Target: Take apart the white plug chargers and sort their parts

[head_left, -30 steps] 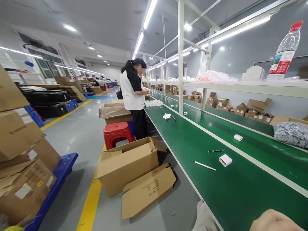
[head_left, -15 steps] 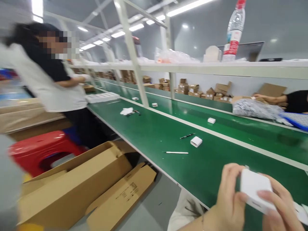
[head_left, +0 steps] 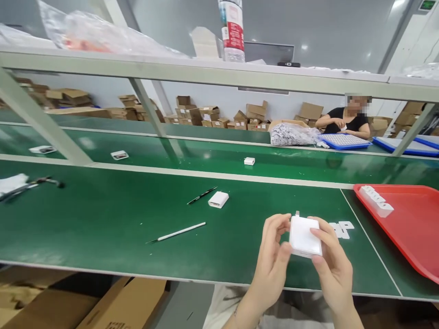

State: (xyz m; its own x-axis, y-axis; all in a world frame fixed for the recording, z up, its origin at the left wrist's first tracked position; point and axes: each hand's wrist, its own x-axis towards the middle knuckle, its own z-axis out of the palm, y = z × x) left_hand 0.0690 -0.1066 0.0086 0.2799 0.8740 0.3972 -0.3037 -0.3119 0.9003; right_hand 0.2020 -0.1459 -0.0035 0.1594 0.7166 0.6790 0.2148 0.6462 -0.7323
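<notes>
White casing (head_left: pixel 304 236) held two-handed above green bench (head_left: pixel 103 228).
Left hand (head_left: pixel 272 256) and right hand (head_left: pixel 334 260) clamp opposite edges. Leftward on bench: second casing (head_left: pixel 218 199), slim black tool (head_left: pixel 202 195), white-handled tool (head_left: pixel 181 230). Right: red tray (head_left: pixel 420 224).

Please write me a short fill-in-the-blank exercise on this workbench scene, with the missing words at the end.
1. The left hand and right hand hold a ____ case.
2. Of two slim tools on the bench, the farther one is mostly ____.
3. The large red tray reaches the ____ edge of the picture.
4. The tray in front of the co-worker has a ____ rim.

Missing words: white; black; right; blue.
</notes>
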